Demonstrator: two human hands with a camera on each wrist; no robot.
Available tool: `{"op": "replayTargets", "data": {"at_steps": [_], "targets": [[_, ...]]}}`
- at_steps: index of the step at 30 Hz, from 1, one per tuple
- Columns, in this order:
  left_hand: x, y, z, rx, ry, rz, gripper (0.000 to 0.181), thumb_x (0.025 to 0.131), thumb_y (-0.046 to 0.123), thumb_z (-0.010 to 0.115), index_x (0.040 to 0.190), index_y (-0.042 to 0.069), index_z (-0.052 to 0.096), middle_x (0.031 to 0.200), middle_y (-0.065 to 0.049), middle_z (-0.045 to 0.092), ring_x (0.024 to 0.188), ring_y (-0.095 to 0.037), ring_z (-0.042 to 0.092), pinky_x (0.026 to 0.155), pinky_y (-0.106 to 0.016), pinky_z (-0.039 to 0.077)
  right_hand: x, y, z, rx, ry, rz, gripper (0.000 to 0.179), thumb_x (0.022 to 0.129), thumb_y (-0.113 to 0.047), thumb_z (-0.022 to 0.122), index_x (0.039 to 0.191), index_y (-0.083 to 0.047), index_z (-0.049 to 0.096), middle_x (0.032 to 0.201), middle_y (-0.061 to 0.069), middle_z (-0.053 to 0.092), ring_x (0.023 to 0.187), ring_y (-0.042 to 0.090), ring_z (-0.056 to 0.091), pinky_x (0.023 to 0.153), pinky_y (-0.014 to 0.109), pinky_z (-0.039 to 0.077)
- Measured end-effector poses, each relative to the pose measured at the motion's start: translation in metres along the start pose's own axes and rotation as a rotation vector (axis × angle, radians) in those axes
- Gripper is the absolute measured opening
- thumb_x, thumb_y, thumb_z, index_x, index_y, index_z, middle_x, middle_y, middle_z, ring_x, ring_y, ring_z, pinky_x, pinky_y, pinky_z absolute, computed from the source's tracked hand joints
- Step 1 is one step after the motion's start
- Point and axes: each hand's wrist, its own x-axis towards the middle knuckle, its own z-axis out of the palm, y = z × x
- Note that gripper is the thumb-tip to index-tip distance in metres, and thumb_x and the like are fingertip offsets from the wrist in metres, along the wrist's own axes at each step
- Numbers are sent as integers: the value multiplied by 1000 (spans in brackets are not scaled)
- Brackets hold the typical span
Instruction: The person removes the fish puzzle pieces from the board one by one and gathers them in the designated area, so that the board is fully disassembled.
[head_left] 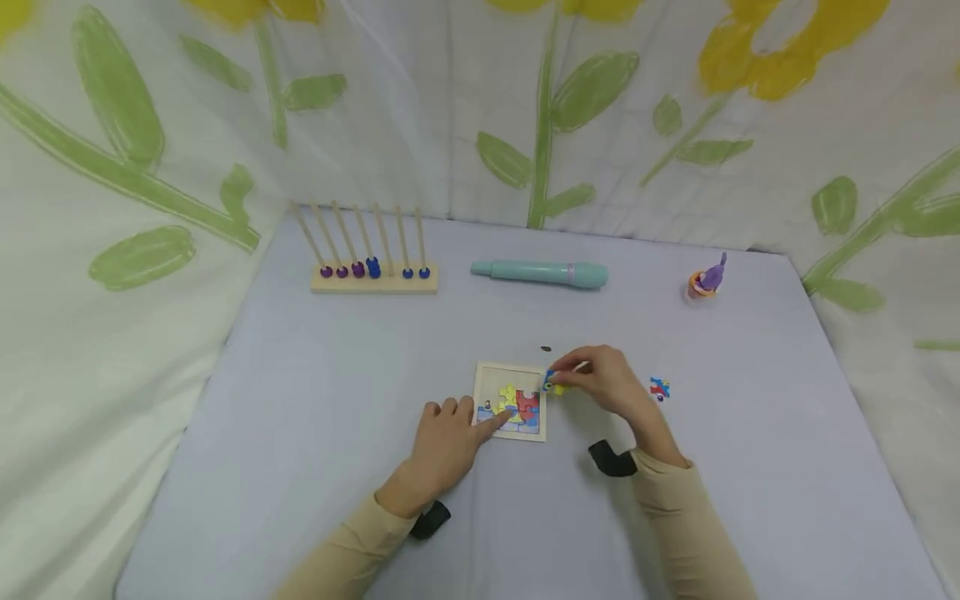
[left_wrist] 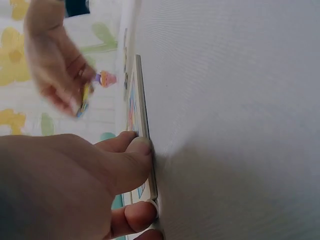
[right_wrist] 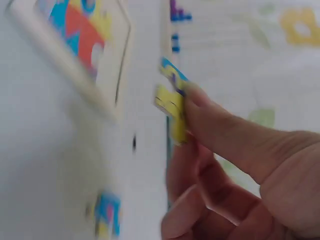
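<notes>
A square wooden jigsaw puzzle board (head_left: 486, 372) lies on the table, its lower part filled with coloured pieces and bare wood showing at the top. My left hand (head_left: 444, 442) rests at its lower left, a straight finger pressing on the pieces. In the left wrist view, the thumb (left_wrist: 136, 157) touches the board's near edge. Just off the board's right side, my right hand (head_left: 603, 379) pinches a blue and yellow puzzle piece (right_wrist: 172, 105) between thumb and fingers, raised above the table. Another loose puzzle piece (head_left: 659, 388) lies farther right.
Behind the board, a small dark object (head_left: 546, 348) lies on the table. Toward the back stand a wooden bead stacker (head_left: 375, 283) with upright rods, a teal tapered stick (head_left: 540, 272) lying flat, and a small toy cup with a purple top (head_left: 703, 283). A flowered curtain (head_left: 420, 108) closes the back.
</notes>
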Motion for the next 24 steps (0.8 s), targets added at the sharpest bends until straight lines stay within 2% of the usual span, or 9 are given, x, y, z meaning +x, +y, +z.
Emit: {"op": "replayTargets", "data": {"at_steps": [3, 7, 12, 17, 21, 24], "targets": [[2, -3, -3, -12, 3, -15, 45, 98, 29, 68, 135, 54, 62, 74, 1, 44, 65, -13, 28, 64, -28, 22, -8, 20, -15, -24, -34, 60, 16, 94, -19, 76, 103, -6, 81, 103, 12, 77, 90, 21, 71, 74, 30, 52], [2, -5, -6, -28, -5, -21, 45, 97, 28, 69, 135, 52, 64, 75, 1, 43, 65, -13, 26, 65, -28, 21, -16, 39, -16, -23, -72, 114, 13, 92, -21, 78, 98, -9, 82, 102, 9, 79, 90, 16, 70, 76, 28, 51], [1, -4, -6, -50, -13, -18, 46, 97, 26, 69, 134, 51, 64, 76, 0, 44, 65, -13, 28, 65, -28, 23, -18, 48, -6, -39, -20, 105, 11, 88, -18, 82, 94, -9, 83, 97, 9, 79, 85, 15, 68, 75, 28, 52], [-2, -3, -3, -79, -13, -16, 45, 97, 24, 69, 134, 50, 65, 76, 0, 44, 65, -14, 29, 65, -28, 26, -18, 34, 7, -191, 111, 114, 13, 82, -21, 86, 90, -11, 83, 92, 6, 73, 80, 15, 62, 68, 26, 46], [-2, -1, -2, -90, -20, -20, 45, 97, 25, 70, 134, 50, 65, 77, 0, 46, 65, -15, 34, 65, -30, 30, -10, 9, 24, -214, 157, -19, 15, 86, -21, 84, 95, -9, 83, 88, 5, 72, 75, 13, 58, 63, 23, 44], [-1, 1, -1, -92, -20, -18, 44, 96, 28, 70, 133, 51, 65, 77, 0, 46, 65, -14, 35, 65, -29, 28, 0, -7, 41, -201, 128, -89, 20, 87, -23, 82, 102, -9, 83, 91, 4, 73, 72, 11, 59, 62, 20, 44]]}}
